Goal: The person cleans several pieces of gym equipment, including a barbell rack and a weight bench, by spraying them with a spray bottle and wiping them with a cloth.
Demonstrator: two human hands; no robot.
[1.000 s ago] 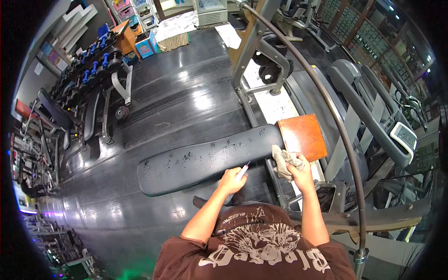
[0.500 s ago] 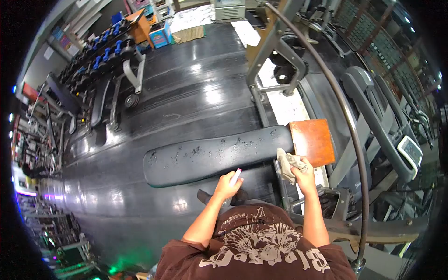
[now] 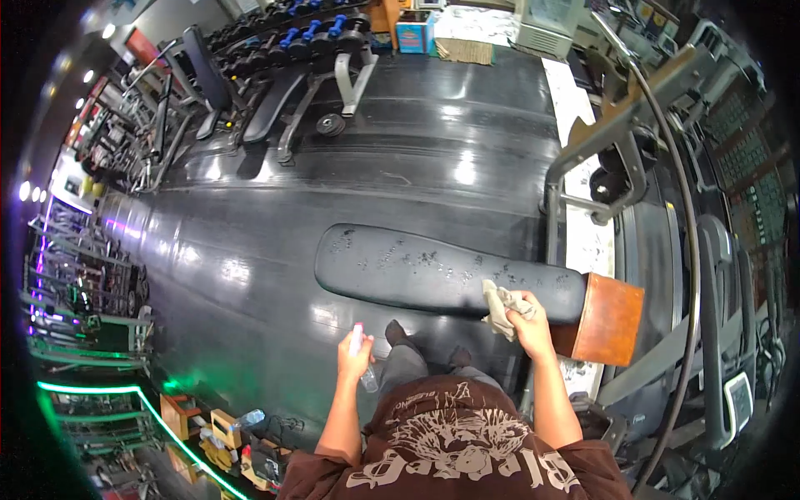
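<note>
My left hand [image 3: 353, 362] is wrapped round a small clear spray bottle [image 3: 369, 381] with a pinkish-white top, held low beside my leg, apart from the bench. In my right hand [image 3: 533, 332] is a crumpled pale beige cloth [image 3: 500, 309], whose edge overlaps the near side of the bench pad toward its right end. The long black padded bench [image 3: 400, 279] lies across in front of me, with scattered wet-looking droplets or spots along its top. At its right end stands an orange-brown wooden box [image 3: 615, 321].
A curved metal bar [image 3: 687, 217] rises on the right, near a treadmill console [image 3: 737, 406]. A rack of dumbbells [image 3: 308, 37] stands at the back left, and a weight plate [image 3: 331, 125] lies on the black floor. Behind my left side are wooden pieces and a plastic bottle [image 3: 250, 418].
The view has swung left, so the bench appears farther right. My right hand with the cloth has moved left along the bench from the wooden box; my left hand with the bottle is farther from the pad.
</note>
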